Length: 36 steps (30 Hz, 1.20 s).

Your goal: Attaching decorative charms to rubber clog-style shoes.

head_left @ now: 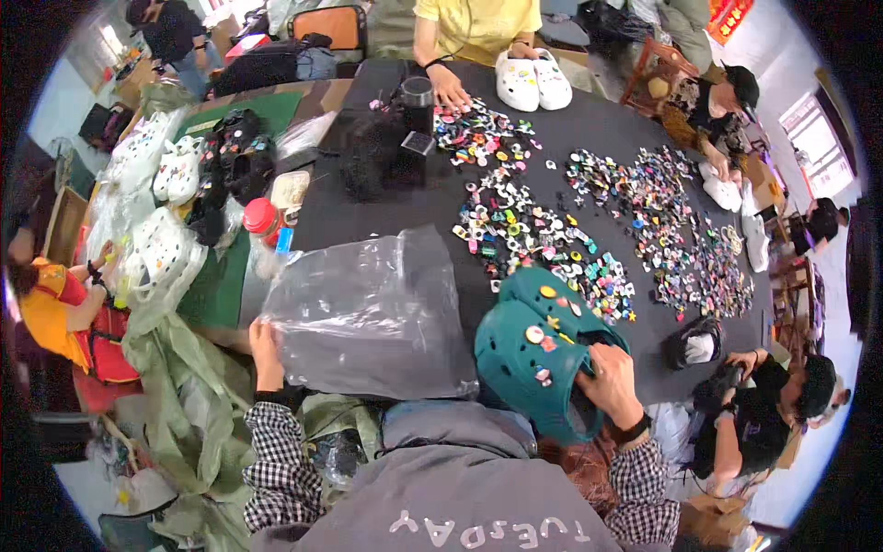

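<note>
At table's near edge, my L hand [267, 354] pinching clear plastic bag [372, 313], contents unclear, R hand [612, 382] clamped on 2 teal clogs [538, 354] w/ charms, charm piles [589, 225] beyond.

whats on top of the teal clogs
Small coloured charms are pinned on the upper faces of the teal clogs. The right hand grips their heel end and covers that part.
</note>
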Each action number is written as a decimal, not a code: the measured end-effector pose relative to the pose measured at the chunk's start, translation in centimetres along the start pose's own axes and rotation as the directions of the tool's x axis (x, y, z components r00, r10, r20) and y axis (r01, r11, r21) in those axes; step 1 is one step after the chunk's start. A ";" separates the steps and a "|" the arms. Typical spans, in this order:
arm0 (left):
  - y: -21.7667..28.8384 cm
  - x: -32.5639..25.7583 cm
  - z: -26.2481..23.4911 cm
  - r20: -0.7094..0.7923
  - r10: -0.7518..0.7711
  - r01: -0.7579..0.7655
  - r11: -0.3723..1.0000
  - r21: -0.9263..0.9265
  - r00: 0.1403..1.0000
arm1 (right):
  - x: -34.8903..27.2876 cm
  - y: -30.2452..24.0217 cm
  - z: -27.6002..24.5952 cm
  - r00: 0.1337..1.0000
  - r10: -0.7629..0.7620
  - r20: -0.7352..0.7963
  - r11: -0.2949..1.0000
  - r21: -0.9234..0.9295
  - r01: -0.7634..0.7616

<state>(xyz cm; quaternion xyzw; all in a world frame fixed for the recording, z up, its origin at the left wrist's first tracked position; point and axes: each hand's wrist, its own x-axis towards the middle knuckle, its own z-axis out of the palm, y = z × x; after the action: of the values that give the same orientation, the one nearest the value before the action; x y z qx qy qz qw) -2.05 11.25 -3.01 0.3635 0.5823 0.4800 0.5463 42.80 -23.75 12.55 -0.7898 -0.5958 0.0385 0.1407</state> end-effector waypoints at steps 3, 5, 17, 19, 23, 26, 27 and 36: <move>2.6 -2.1 1.7 0.102 0.005 -0.019 0.991 0.136 0.995 | -0.1 -1.1 0.5 0.998 -0.043 0.036 0.999 0.018 0.042; 5.6 -3.4 4.8 0.286 0.078 -0.124 0.982 0.145 0.955 | 0.0 -1.5 1.3 0.990 -0.107 0.093 0.994 0.041 0.103; 24.0 2.9 10.6 0.386 0.672 -0.756 0.644 0.117 0.632 | 0.9 -2.0 3.1 0.979 -0.190 0.081 0.970 0.170 0.174; 26.8 3.6 10.7 0.234 0.801 -0.834 0.514 0.203 0.551 | 0.1 -1.6 3.9 0.986 -0.135 0.101 0.983 0.140 0.120; 28.5 7.9 9.4 0.056 0.875 -0.841 0.443 0.310 0.481 | -0.4 -2.5 4.4 0.996 -0.055 0.068 0.991 0.127 0.046; 26.0 12.1 7.7 0.031 0.791 -0.763 0.577 0.291 0.611 | -0.4 -3.8 3.8 0.998 -0.015 0.061 0.994 0.107 0.008; 24.2 14.2 6.2 0.069 0.733 -0.723 0.643 0.253 0.677 | 0.0 -4.3 3.5 0.997 -0.018 0.073 0.996 0.090 0.012; 11.9 11.1 5.9 0.482 -0.065 -0.051 0.973 0.225 0.874 | 3.4 -6.4 3.3 0.998 -0.029 0.057 0.996 0.088 0.024</move>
<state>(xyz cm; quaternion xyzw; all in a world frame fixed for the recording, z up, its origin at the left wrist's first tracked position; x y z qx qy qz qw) 1.05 25.98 5.48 0.5311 0.4793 0.3006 0.6308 37.07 -18.30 11.46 -0.7733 -0.6079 0.0856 0.1583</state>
